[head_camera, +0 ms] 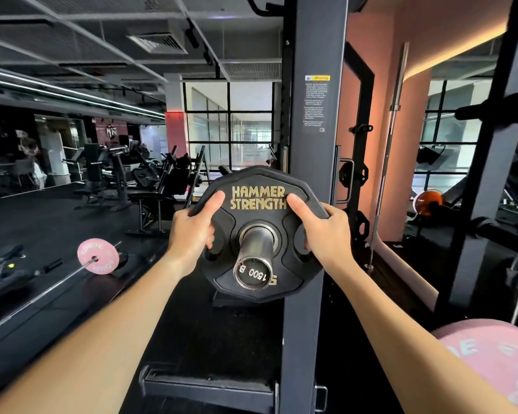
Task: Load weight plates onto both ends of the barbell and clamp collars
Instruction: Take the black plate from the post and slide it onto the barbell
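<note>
A black weight plate [259,186] with gold "HAMMER STRENGTH" lettering sits on the steel barbell sleeve [255,255], whose end cap faces me with "1500 B" on it. My left hand [193,227] grips the plate's left edge, thumb on its face. My right hand [323,231] holds the right edge the same way. The rest of the barbell is hidden behind the plate. No collar is in view.
A dark rack upright [314,144] stands just right of the plate. A pink plate [497,360] is at the lower right. At left, a mirror shows a barbell with a pink plate [97,256]. A bare bar [386,156] leans upright by the wall. Gym machines fill the background.
</note>
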{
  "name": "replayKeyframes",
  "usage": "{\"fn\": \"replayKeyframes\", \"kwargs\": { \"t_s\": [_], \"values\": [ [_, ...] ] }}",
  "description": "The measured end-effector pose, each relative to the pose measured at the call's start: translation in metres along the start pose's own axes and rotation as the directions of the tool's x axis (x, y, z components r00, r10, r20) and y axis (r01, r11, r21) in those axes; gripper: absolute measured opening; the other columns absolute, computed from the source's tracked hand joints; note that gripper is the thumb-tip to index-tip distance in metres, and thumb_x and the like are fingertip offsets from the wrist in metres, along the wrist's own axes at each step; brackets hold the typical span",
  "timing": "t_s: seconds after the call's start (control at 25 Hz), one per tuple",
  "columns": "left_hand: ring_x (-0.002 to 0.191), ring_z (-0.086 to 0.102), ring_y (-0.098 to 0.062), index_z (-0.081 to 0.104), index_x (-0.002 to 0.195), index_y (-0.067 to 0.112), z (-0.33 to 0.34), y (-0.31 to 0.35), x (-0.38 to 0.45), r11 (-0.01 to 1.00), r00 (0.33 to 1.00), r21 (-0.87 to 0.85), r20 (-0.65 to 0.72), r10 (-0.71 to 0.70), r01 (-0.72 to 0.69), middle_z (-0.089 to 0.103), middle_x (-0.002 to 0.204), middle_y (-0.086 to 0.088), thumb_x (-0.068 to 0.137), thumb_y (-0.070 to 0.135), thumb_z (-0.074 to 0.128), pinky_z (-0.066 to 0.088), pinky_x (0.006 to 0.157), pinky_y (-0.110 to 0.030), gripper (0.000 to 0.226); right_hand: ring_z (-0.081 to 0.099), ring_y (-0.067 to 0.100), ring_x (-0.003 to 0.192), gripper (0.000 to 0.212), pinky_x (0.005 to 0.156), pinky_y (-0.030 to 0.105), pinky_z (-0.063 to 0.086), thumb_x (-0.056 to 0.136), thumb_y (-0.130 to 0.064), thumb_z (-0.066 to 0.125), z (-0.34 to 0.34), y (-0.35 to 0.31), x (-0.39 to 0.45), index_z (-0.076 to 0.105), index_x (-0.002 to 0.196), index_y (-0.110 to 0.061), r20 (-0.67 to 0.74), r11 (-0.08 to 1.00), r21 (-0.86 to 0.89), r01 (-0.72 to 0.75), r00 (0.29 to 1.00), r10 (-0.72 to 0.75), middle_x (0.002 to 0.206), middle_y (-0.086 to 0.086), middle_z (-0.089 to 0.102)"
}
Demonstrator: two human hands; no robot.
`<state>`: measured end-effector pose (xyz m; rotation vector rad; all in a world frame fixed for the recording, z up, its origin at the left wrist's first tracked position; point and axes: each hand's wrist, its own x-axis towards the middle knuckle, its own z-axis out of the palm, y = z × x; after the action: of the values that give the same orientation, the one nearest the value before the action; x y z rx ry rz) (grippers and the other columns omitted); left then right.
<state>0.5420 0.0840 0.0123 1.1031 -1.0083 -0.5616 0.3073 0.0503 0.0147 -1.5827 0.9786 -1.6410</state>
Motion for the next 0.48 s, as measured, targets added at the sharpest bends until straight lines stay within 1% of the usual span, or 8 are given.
{"fn": "replayKeyframes", "kwargs": {
  "t_s": [0.08,0.16,0.28,0.36,0.44,0.48],
  "values": [
    [0.04,0.03,-0.016,0.062,0.066,0.02,0.007,-0.008,0.02,1.0,1.0,-0.006,-0.001,-0.006,0.006,0.032,0.048,0.001,0.044,0.083,0.078,0.027,0.043,-0.03,0.069,0.043,0.012,0.042,0.063,0.042,0.022,0.036,0.059,-0.081,0.076,0.005,0.013,0.018,0.048,0.046,-0.027,-0.004,1.0,0.02,-0.005,1.0,0.005,0.046,-0.008,0.047],
    [0.04,0.029,-0.016,0.062,0.066,0.021,0.015,-0.015,0.038,1.0,1.0,-0.008,0.005,-0.005,0.005,0.031,0.048,0.001,0.043,0.083,0.078,0.027,0.044,-0.029,0.068,0.042,0.011,0.041,0.063,0.042,0.021,0.036,0.059,-0.081,0.077,0.011,0.025,0.038,0.047,0.045,-0.027,-0.002,0.999,0.034,-0.017,1.0,0.017,0.046,-0.009,0.047],
    [0.04,0.028,-0.016,0.06,0.074,0.016,0.031,-0.03,0.075,1.0,1.0,-0.021,0.009,-0.009,0.009,0.03,0.047,0.003,0.041,0.083,0.079,0.026,0.046,-0.03,0.077,0.04,0.013,0.042,0.064,0.047,0.028,0.036,0.058,-0.081,0.077,0.021,0.047,0.076,0.045,0.044,-0.027,-0.019,0.999,0.035,-0.032,0.999,0.033,0.046,-0.009,0.045],
    [0.04,0.027,-0.015,0.059,0.077,0.015,0.041,-0.041,0.101,1.0,1.0,-0.027,0.023,-0.01,0.011,0.028,0.047,0.004,0.04,0.081,0.08,0.026,0.044,-0.029,0.079,0.04,0.015,0.044,0.063,0.051,0.031,0.038,0.058,-0.08,0.078,0.028,0.063,0.101,0.046,0.044,-0.028,-0.02,0.998,0.036,-0.043,0.999,0.044,0.046,-0.009,0.045],
    [0.04,0.031,-0.015,0.059,0.075,0.014,0.05,-0.051,0.124,1.0,1.0,-0.005,0.027,0.0,0.0,0.033,0.047,0.002,0.041,0.081,0.079,0.03,0.042,-0.027,0.078,0.043,0.015,0.046,0.06,0.054,0.032,0.04,0.061,-0.078,0.078,0.034,0.077,0.125,0.05,0.046,-0.027,-0.021,0.999,0.029,-0.041,0.999,0.041,0.046,-0.01,0.049],
    [0.04,0.037,-0.015,0.062,0.074,0.013,0.053,-0.053,0.133,1.0,1.0,0.021,0.02,0.006,-0.007,0.04,0.047,0.0,0.042,0.082,0.077,0.035,0.043,-0.026,0.078,0.046,0.013,0.047,0.055,0.056,0.03,0.041,0.063,-0.075,0.078,0.037,0.083,0.135,0.054,0.048,-0.028,-0.024,0.999,0.021,-0.028,0.999,0.028,0.047,-0.012,0.052]
  ]
}}
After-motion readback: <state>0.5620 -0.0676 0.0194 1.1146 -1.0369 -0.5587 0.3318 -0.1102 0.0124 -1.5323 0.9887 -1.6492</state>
